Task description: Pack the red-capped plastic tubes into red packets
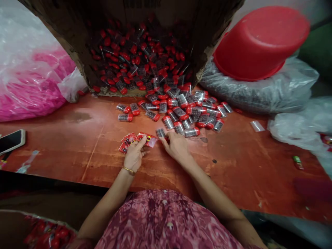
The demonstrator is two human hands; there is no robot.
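Observation:
My left hand [135, 155] pinches a small red printed plastic packet [149, 139] with a clear end, between thumb and fingers. Beneath and beside that hand, a few similar red packets [127, 140] lie on the table. A hand's width to the right, my right hand [177, 147] has its fingers closed at a small clear container [160, 132] with dark contents; its other end is hidden by the fingers. Just beyond it spreads a pile of small clear containers with red caps [179, 112], filled with dark pieces.
A tipped cardboard box [207, 38] holds many more containers at the back. On the right are a red tub [255, 45] upside down on a bag [280, 90], and a loose clear piece [257, 126]. Pink-filled bags [31, 90] and a phone [12, 141] are left.

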